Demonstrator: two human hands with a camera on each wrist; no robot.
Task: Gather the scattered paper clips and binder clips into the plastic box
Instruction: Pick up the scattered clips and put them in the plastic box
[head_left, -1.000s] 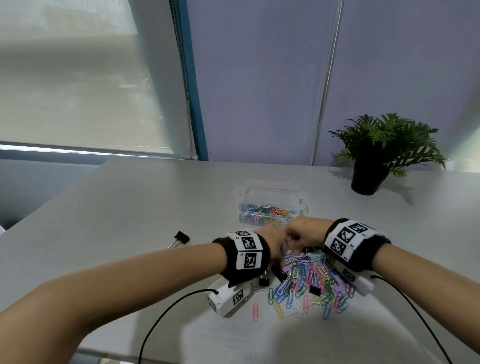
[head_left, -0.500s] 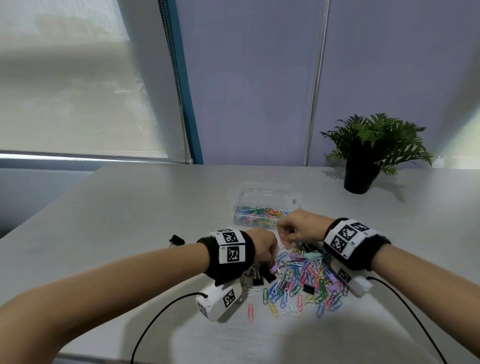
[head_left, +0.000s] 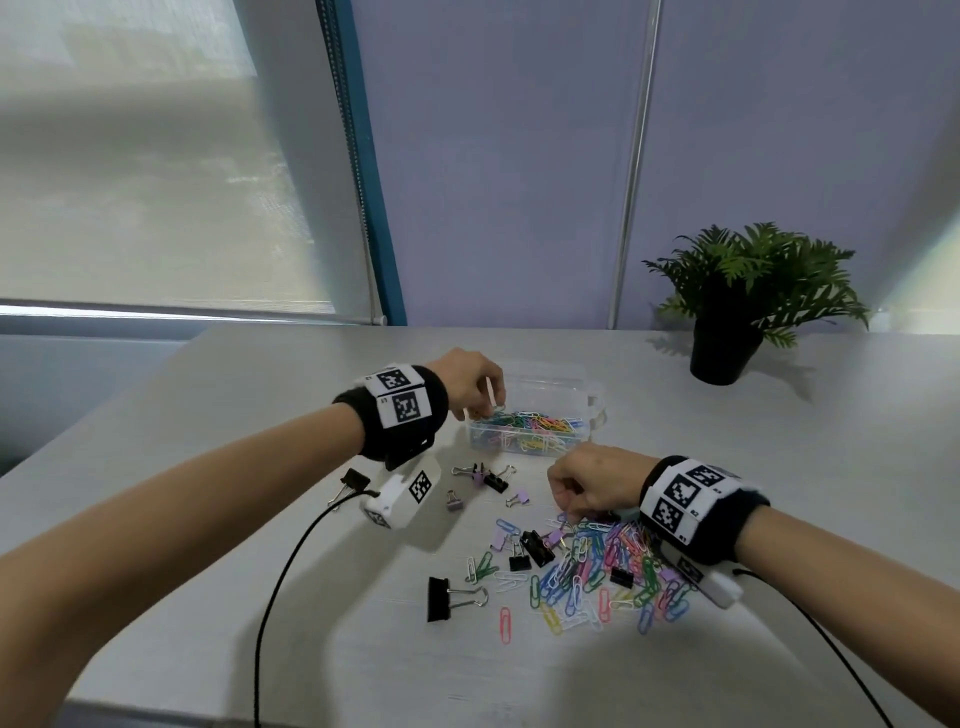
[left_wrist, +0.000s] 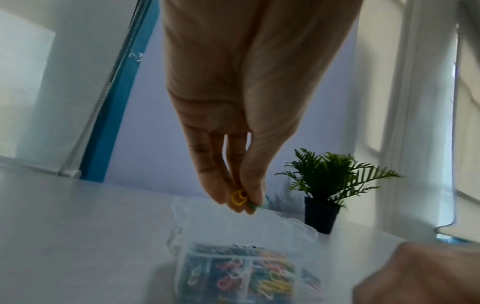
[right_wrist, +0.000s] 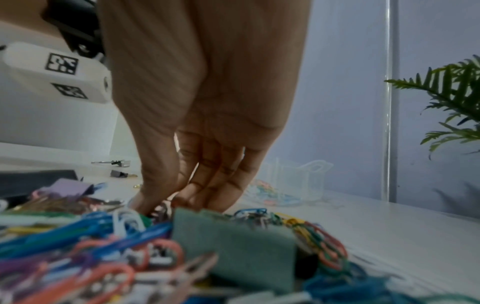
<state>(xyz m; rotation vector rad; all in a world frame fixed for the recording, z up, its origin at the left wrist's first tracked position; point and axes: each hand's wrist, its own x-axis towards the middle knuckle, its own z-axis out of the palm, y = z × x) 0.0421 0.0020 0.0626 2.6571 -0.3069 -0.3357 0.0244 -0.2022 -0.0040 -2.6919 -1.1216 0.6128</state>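
Head view first: my left hand (head_left: 470, 382) hangs over the clear plastic box (head_left: 581, 382), half full of coloured paper clips (head_left: 524, 428), fingertips pinched on a few. My right hand (head_left: 589, 480) curls down onto the scattered pile of coloured paper clips (head_left: 608, 564) on the grey table (head_left: 208, 467), with black and lilac binder clips (head_left: 535, 545) strewn beside. Left wrist: fingers (left_wrist: 215, 185) pinch a yellow paper clip (left_wrist: 238, 197) above the box (left_wrist: 179, 242). Right wrist: fingertips (right_wrist: 197, 193) and thumb close together on the pile (right_wrist: 78, 236); I cannot tell whether they grip anything.
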